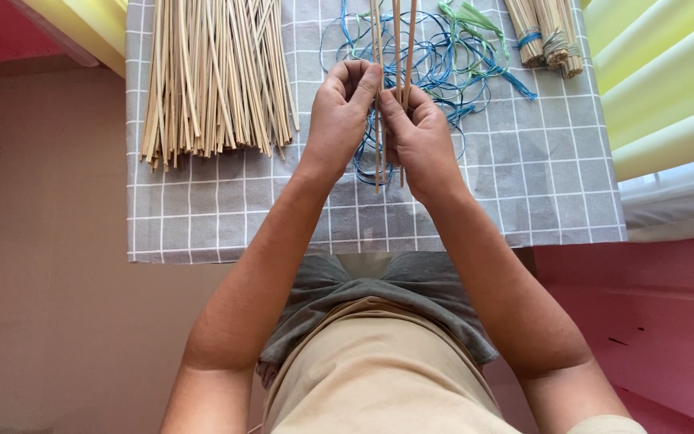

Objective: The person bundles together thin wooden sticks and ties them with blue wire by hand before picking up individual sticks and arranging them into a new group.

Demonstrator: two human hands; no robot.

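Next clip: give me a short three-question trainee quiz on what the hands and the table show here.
1. True or false: both hands grip the thin sticks.
2. Which lies under the hands: A) blue string, B) a metal tray, C) a book?
3. On which side of the checked cloth is the big loose pile of sticks?

Key:
1. True: the left hand and right hand pinch them together.
2. A
3. The person's left.

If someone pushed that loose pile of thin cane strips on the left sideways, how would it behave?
The loose cane strips would probably scatter and fan apart, since nothing binds them, unlike the tied bundles. Each looks thin and light, likely springy. The checked cloth beneath might bunch up rather than let them slide.
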